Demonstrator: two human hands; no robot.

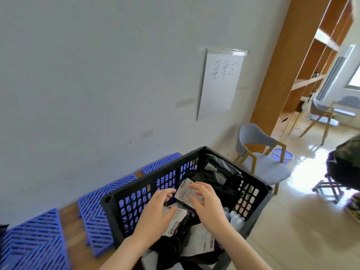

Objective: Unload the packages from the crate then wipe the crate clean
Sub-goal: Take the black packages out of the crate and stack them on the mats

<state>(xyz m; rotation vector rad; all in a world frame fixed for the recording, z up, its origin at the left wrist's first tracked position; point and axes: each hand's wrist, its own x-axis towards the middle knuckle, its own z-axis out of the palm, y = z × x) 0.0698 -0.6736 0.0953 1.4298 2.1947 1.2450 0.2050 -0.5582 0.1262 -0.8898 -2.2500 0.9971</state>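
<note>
A black slatted plastic crate (134,203) stands low in the middle of the view, filled with several black plastic-wrapped packages bearing white shipping labels. Both my hands are inside it. My left hand (155,209) reaches over a labelled black package (175,221), thumb spread, fingers relaxed. My right hand (206,203) hovers with loosely curved fingers at the right edge of another package's white label (185,193). I cannot tell whether either hand has a grip. More black packages (220,172) lie at the crate's far end.
Blue plastic pallet tiles (39,236) cover the floor left of the crate along a grey wall with a taped paper sign (220,82). A grey chair (261,158) and a purple basin (282,155) stand right of the crate. A dark bag (344,164) sits at the right edge.
</note>
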